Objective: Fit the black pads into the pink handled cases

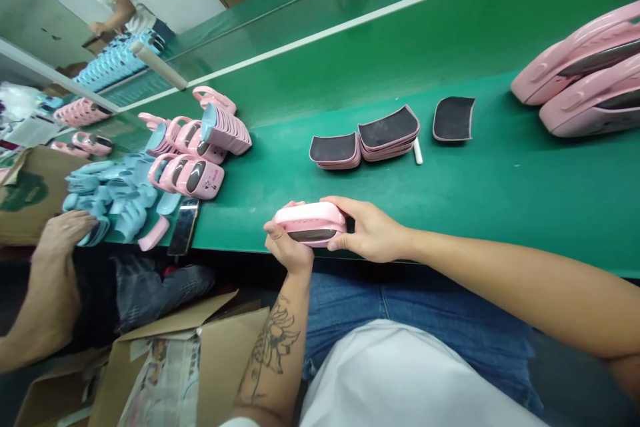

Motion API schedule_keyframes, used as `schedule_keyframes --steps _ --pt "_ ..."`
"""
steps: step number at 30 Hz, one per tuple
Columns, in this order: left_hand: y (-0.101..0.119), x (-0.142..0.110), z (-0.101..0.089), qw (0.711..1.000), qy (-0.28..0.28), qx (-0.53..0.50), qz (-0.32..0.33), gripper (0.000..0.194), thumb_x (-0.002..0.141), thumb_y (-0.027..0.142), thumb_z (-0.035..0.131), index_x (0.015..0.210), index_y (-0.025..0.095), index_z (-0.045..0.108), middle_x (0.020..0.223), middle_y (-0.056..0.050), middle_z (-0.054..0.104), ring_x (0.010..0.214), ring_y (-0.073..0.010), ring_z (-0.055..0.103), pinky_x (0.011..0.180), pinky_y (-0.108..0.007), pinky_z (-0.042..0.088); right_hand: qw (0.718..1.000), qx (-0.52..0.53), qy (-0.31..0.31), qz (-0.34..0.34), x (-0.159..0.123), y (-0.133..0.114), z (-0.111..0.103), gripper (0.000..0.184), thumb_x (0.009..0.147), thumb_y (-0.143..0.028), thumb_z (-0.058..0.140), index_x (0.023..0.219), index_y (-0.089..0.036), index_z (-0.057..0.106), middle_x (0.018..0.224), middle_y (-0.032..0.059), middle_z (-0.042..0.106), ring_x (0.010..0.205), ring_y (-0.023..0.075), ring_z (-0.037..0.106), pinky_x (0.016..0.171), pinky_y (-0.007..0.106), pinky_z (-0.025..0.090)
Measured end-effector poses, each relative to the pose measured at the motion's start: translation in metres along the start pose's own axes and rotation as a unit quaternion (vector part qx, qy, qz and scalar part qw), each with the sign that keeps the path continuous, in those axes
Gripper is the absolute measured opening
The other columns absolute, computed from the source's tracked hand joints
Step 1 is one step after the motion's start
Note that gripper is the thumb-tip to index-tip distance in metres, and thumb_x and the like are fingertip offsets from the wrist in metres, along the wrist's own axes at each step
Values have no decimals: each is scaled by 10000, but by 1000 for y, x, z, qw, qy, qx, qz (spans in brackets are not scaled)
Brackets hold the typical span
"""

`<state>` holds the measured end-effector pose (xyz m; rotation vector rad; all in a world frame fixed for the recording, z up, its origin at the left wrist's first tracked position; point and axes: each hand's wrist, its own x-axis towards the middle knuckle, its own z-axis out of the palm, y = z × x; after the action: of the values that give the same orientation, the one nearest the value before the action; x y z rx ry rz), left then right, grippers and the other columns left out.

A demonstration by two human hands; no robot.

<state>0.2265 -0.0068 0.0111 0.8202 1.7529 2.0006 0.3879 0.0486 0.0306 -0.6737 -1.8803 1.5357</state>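
Observation:
Both my hands grip one pink plastic casing (310,221) with a dark window, at the near edge of the green table (500,180). My left hand (287,247) is closed on its left end, thumb on top. My right hand (367,230) is closed on its right end, fingers over the top. Two stacks of dark curved panels with pink rims (365,140) lie just beyond, and a single panel (453,119) lies to their right. A small white stick (418,151) rests beside the stacks.
Pink casings (193,173) and blue parts (110,193) are piled at the left, where another person's hand (63,230) rests. A dark phone (183,227) lies at the edge. Large pink casings (590,77) sit far right. An open cardboard box (190,353) stands below.

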Motion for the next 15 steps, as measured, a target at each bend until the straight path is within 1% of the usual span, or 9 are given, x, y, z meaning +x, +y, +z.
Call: schedule_keyframes --steps 2,4,5,7,8,10,11,12,15 --pt "2 0 1 1000 4 17 1 763 985 728 312 967 101 746 887 -132 750 910 -269 745 855 -399 580 1000 -18 4 -9 0 -1 -2 624 775 -332 853 1335 -225 597 1210 37 704 1081 264 653 970 393 498" --pt "3 4 -1 999 -4 36 -8 749 971 745 340 926 114 740 878 -120 747 901 -258 739 847 -376 574 1000 -23 -7 -10 1 -2 -4 593 789 -342 843 1324 -233 612 1202 28 714 1082 267 657 967 387 501" --pt "3 8 -3 999 -19 38 -19 748 956 762 359 898 119 736 862 -114 744 884 -254 737 831 -366 573 1000 -21 -16 -7 1 -3 -5 569 800 -348 835 1316 -239 622 1196 22 721 1083 267 660 967 384 505" --pt "3 16 -8 996 -66 16 -50 767 913 809 385 869 125 728 837 -111 741 848 -252 733 799 -357 574 1000 -18 -26 2 3 -5 -5 541 819 -364 821 1314 -255 632 1188 15 730 1083 264 670 966 383 515" --pt "3 20 -10 994 -92 -7 -67 780 891 831 394 878 126 726 840 -113 743 841 -254 732 790 -358 574 999 -23 -24 6 4 -5 -5 564 821 -380 822 1335 -262 622 1204 18 729 1091 266 673 972 390 518" --pt "3 25 -12 985 -129 -57 -99 796 855 856 418 920 125 725 869 -126 753 846 -265 736 784 -370 575 999 -54 -6 9 5 -4 -2 682 795 -436 846 1398 -260 582 1285 50 709 1148 292 665 1008 427 512" --pt "3 26 -11 981 -132 -80 -114 795 844 858 431 931 123 723 877 -133 756 847 -273 738 784 -381 576 997 -78 5 6 5 -3 0 766 765 -469 866 1431 -246 559 1339 81 687 1192 316 650 1035 456 501" --pt "3 25 -9 979 -122 -103 -127 790 841 853 436 925 121 720 875 -138 757 842 -280 739 783 -392 575 995 -102 11 -1 4 -1 1 849 735 -496 883 1460 -224 535 1393 118 656 1240 343 627 1066 486 483" --pt "5 22 0 972 -55 -163 -162 801 850 843 387 861 112 712 827 -150 752 789 -294 738 763 -423 571 989 -140 10 -54 2 5 3 993 697 -538 899 1516 -171 472 1499 197 557 1372 384 527 1155 544 405"
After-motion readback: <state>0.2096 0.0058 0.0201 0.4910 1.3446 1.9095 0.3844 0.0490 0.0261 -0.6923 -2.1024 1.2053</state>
